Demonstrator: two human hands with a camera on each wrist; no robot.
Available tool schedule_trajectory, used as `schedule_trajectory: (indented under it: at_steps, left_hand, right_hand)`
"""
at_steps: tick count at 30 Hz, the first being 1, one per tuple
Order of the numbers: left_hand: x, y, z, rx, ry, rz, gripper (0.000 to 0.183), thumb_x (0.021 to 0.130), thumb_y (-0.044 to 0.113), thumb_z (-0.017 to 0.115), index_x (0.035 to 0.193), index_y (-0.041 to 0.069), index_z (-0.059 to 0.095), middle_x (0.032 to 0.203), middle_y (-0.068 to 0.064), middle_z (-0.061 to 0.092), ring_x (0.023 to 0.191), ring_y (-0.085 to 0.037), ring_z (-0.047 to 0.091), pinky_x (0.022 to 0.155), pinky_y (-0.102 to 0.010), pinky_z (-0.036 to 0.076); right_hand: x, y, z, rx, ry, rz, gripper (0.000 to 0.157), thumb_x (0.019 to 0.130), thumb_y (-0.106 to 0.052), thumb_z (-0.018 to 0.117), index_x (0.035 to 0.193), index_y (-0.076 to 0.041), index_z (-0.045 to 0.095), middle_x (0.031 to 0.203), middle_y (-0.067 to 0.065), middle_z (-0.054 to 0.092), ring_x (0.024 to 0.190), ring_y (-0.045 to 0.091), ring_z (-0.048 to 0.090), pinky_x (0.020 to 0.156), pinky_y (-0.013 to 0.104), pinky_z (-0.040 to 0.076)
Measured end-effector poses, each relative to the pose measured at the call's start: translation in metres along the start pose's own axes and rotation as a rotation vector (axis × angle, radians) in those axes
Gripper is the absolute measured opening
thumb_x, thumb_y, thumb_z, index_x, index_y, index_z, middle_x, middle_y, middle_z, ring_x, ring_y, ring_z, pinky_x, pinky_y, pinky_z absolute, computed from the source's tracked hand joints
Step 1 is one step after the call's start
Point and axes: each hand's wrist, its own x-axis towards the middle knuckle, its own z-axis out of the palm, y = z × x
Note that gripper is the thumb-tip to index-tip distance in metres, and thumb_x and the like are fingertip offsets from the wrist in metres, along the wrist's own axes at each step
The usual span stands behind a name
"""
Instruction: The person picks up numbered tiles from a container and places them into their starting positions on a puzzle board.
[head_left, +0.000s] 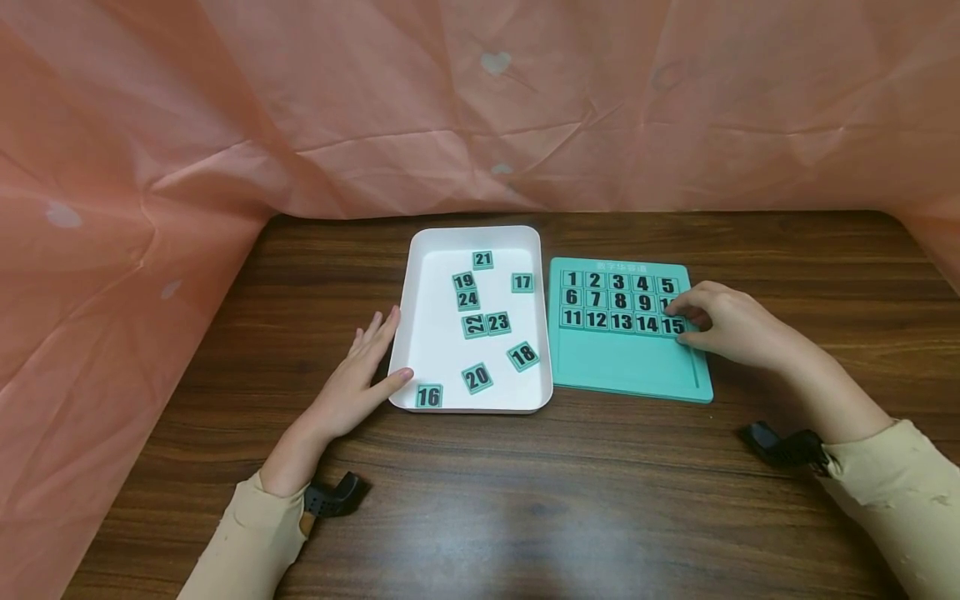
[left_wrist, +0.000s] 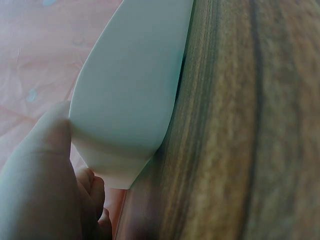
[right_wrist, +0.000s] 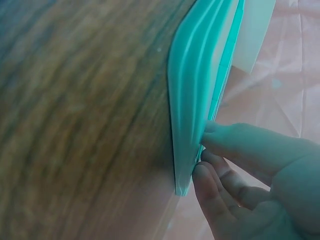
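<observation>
A white tray (head_left: 480, 400) holds several loose teal number tiles, among them the 16 tile (head_left: 429, 396) and the 20 tile (head_left: 477, 377). My left hand (head_left: 348, 383) rests with extended fingers along the tray's left side, the thumb over its near left corner. The left wrist view shows it against the outer tray wall (left_wrist: 125, 90). Right of the tray lies a teal number board (head_left: 622, 362) with tiles 1 to 15 in three rows. My right hand (head_left: 731, 325) pinches the 15 tile (head_left: 672, 326) at the third row's right end, partly covering the 10 tile.
Both tray and board lie on a dark wooden table (head_left: 570, 492). Pink cloth (head_left: 480, 108) hangs behind the table and along its left side. Each wrist bears a black device, such as the left one (head_left: 335, 495).
</observation>
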Motion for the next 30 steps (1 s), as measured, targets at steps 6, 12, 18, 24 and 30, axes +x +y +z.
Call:
schedule_trajectory:
  at_steps: [6, 12, 18, 24, 30]
  left_hand:
    - [0.000, -0.001, 0.000, 0.004, -0.002, 0.000, 0.077, 0.089, 0.044, 0.053, 0.147, 0.025, 0.006, 0.152, 0.006, 0.009, 0.139, -0.022, 0.003, 0.111, -0.048, 0.002]
    - [0.000, 0.000, -0.001, 0.003, -0.012, -0.001, 0.076, 0.089, 0.044, 0.052, 0.147, 0.024, 0.006, 0.152, 0.005, 0.008, 0.139, -0.023, 0.003, 0.110, -0.049, 0.002]
    - [0.000, -0.001, -0.001, 0.000, -0.015, -0.003, 0.076, 0.090, 0.044, 0.051, 0.147, 0.025, 0.005, 0.152, 0.005, 0.009, 0.139, -0.022, 0.002, 0.110, -0.048, 0.001]
    - [0.000, -0.002, -0.001, -0.003, -0.010, -0.005, 0.076, 0.089, 0.044, 0.051, 0.147, 0.026, 0.005, 0.152, 0.004, 0.009, 0.140, -0.022, 0.002, 0.110, -0.049, 0.002]
    - [0.000, -0.001, 0.000, 0.000, -0.008, -0.006, 0.076, 0.089, 0.044, 0.052, 0.147, 0.026, 0.006, 0.152, 0.006, 0.008, 0.140, -0.022, 0.002, 0.111, -0.048, 0.002]
  right_hand:
    - [0.000, 0.000, -0.001, 0.001, 0.001, 0.004, 0.033, 0.076, -0.010, 0.071, 0.108, -0.003, 0.062, 0.105, 0.016, 0.054, 0.090, 0.027, 0.055, 0.073, 0.045, 0.047]
    - [0.000, -0.005, -0.003, 0.007, 0.014, 0.001, 0.035, 0.076, -0.013, 0.071, 0.110, -0.005, 0.062, 0.106, 0.015, 0.054, 0.091, 0.026, 0.054, 0.073, 0.045, 0.045]
    - [0.004, -0.022, -0.003, 0.041, 0.051, -0.029, 0.034, 0.076, -0.011, 0.071, 0.108, -0.006, 0.063, 0.106, 0.012, 0.055, 0.093, 0.026, 0.055, 0.075, 0.045, 0.046]
    - [0.018, -0.048, -0.002, 0.069, 0.130, -0.174, 0.030, 0.076, -0.007, 0.071, 0.105, -0.006, 0.064, 0.102, 0.008, 0.057, 0.088, 0.022, 0.056, 0.073, 0.040, 0.047]
    - [0.038, -0.087, 0.005, 0.121, 0.112, -0.267, 0.029, 0.077, -0.010, 0.072, 0.104, -0.006, 0.065, 0.101, 0.006, 0.059, 0.087, 0.020, 0.056, 0.073, 0.038, 0.049]
